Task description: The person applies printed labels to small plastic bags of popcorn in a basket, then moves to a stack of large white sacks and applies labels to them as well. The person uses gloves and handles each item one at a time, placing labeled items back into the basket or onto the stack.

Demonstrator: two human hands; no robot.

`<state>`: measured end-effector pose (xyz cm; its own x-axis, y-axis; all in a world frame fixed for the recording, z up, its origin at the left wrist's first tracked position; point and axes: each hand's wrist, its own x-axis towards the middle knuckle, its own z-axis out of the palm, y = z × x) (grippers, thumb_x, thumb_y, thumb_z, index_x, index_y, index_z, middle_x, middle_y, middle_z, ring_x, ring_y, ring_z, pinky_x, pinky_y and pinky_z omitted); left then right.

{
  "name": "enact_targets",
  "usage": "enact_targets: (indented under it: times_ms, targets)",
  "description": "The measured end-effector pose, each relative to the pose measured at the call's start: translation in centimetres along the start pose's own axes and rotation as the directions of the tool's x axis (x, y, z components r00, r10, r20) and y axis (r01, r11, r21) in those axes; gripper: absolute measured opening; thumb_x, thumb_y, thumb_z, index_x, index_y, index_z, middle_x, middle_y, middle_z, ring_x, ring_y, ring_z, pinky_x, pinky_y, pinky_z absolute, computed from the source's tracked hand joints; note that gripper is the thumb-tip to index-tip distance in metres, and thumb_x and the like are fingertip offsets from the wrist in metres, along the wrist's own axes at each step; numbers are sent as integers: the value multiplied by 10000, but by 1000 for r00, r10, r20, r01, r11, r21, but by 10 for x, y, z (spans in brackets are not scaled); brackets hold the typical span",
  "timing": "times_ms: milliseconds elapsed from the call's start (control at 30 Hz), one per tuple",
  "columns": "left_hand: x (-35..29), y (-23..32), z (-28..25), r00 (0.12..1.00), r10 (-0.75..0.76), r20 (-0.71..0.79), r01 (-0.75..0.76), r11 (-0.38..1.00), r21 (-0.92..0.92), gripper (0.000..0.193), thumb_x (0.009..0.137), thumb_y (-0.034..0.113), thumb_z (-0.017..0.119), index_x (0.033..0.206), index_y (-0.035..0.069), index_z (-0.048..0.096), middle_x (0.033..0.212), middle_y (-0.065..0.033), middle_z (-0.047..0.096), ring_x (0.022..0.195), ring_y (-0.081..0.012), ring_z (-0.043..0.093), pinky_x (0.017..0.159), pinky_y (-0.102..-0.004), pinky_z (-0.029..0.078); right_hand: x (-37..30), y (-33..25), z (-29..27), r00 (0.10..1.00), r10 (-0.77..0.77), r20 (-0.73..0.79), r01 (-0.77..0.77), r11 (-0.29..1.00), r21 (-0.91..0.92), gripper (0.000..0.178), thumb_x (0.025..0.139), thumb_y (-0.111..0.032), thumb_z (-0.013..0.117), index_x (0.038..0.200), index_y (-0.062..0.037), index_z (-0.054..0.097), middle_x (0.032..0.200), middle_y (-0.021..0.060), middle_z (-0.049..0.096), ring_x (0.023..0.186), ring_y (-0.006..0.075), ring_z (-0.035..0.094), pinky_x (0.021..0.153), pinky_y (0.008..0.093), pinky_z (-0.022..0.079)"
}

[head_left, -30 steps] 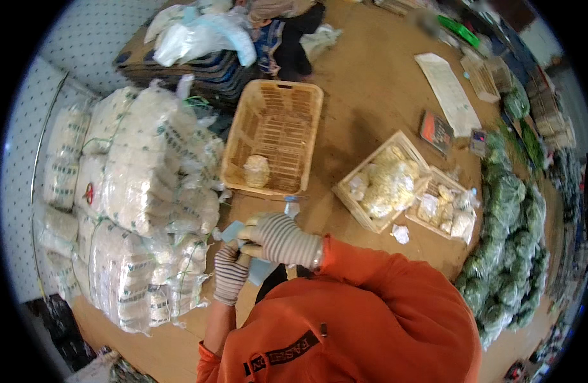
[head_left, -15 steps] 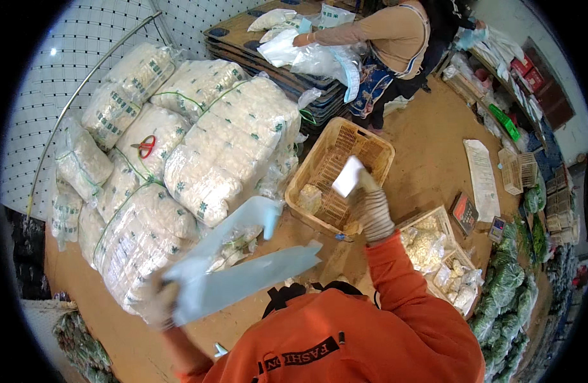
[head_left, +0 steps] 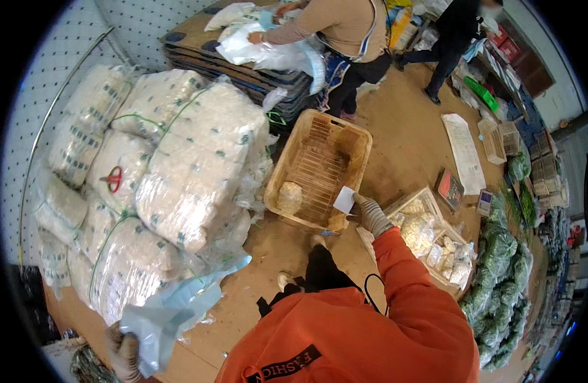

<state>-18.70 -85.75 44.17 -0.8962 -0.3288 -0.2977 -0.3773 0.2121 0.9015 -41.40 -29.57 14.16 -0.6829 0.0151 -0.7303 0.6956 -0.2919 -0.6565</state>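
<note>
My left hand (head_left: 123, 352), in a knitted glove, is low at the left. Its curled fingers grip a pale blue plastic bag (head_left: 173, 313), which trails up to the right against the wrapped bundles. Ahead of me, my right hand (head_left: 373, 217), also gloved, pinches a small white slip of paper (head_left: 344, 200) near the front right corner of a yellow-brown plastic crate (head_left: 365, 150). Inside that crate, toward its front left, lies one clear bag of pale food (head_left: 289, 196).
Large wrapped bundles of white bags (head_left: 198, 159) fill the left, with red scissors (head_left: 114, 179) on top. At right are a crate of bagged pale pieces (head_left: 444, 255), a dark scale (head_left: 449, 190) and bagged greens (head_left: 498, 274). A co-worker (head_left: 345, 25) handles bags; another person (head_left: 457, 38) stands behind.
My left hand has moved down and left, drawing the blue bag with it. My right hand has come lower with the slip. The second person now shows more fully at upper right.
</note>
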Motion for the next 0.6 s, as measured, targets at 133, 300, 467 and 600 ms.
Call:
enact_targets:
  times_ms: [133,300,467,600]
  targets:
    - [72,-3,121,984,-85,160,102,990,-100,453,756,308,728,974,-73,618,831,-29,630,746,-99,547,683,-246,447,66,15,-77,958,-148,-247,111,981,-158,403,912,-313,553,1160,4,578,1013,114,637,857,250,614,732,379,497]
    - [137,-60,225,978,-180,102,164,976,146,240,799,165,674,939,-21,614,787,17,568,732,-68,485,669,-232,417,187,39,-175,893,-334,-302,-12,653,-757,372,909,-299,525,1083,10,639,845,149,682,792,236,642,729,356,493]
    - [208,-81,298,815,-497,300,444,866,229,239,785,140,602,953,-28,625,756,12,604,675,-67,502,611,-248,426,304,-20,-210,895,-349,-278,-249,128,-960,325,870,-356,523,930,-76,676,909,195,655,850,344,636,743,424,491]
    - [244,-115,346,773,-570,279,432,795,427,214,823,179,631,931,-6,637,762,11,592,680,-85,488,588,-273,415,396,-69,-248,746,-660,-90,-312,-227,-923,309,913,-382,466,932,-143,662,949,70,659,930,280,609,765,450,485]
